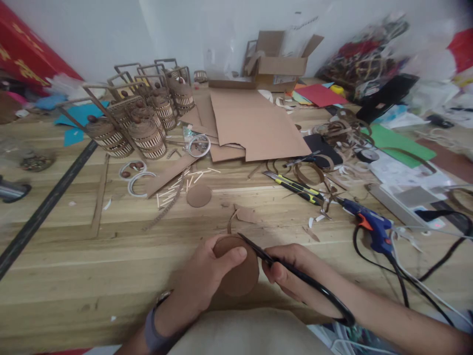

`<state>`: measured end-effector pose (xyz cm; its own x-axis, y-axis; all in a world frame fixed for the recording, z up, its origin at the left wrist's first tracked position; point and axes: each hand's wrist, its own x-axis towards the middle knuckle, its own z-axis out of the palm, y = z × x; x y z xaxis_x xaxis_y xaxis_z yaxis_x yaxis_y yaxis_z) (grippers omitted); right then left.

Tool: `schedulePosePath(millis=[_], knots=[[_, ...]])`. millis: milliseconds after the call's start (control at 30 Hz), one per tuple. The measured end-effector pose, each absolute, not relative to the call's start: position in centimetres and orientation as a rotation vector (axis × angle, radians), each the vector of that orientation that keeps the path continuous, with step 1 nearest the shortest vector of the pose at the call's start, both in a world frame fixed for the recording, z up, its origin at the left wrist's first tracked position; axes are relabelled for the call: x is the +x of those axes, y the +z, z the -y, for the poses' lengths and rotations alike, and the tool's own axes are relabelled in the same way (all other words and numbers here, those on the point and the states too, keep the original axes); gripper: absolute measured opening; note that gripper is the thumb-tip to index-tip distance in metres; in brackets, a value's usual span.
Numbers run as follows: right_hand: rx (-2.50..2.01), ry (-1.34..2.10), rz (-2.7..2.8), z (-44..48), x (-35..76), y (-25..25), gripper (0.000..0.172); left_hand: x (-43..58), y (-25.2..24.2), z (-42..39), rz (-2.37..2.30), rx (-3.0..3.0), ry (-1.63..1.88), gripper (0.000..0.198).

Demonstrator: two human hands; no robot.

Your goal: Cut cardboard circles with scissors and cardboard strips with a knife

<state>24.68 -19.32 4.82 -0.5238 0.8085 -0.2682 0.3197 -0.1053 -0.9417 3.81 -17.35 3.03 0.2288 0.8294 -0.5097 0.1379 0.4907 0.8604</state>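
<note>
Cardboard disc (240,276), brown and round, held in a person's hands over the near edge of a wooden tabletop (129,266). The left grip (201,278) pinches it, thumb across its face; the right grip (305,261) is wrapped around black scissors (318,287), whose blades lie along the disc's far right edge. Just beyond are a curled strip (229,222) and a cardboard scrap (246,214). To the right lies a blue glue gun (380,234) with an orange trigger, near a white power strip (393,207) showing a small red light. Farther on, a second disc (198,195) lies beside scattered pale sticks (170,199), with a black-and-yellow cutter knife (295,187) to their right. To the left are two white rings (130,185); the farther one encloses brown beads (126,174). At the left edge, a clear jar (25,148) holds small mixed-colour bits. Beyond, flat cardboard sheets (258,128) fill the middle; left of them cluster round slatted baskets (148,138) with tall handles, their lids hiding the insides. At the back, a cardboard box (277,66), flaps raised, bears a white label (283,79) too small to read; its contents are hidden. Upper left, a red panel (22,44) carries yellow characters, blurred past reading.
</note>
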Motion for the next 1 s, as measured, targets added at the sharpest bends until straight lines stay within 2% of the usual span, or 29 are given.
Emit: schedulePosePath(millis=[1000], knots=[[-1.301,1.744,1.829,19.0,25.6,5.3,0.073,3.4,3.2,17.2,-1.218,1.032,0.498,0.033]])
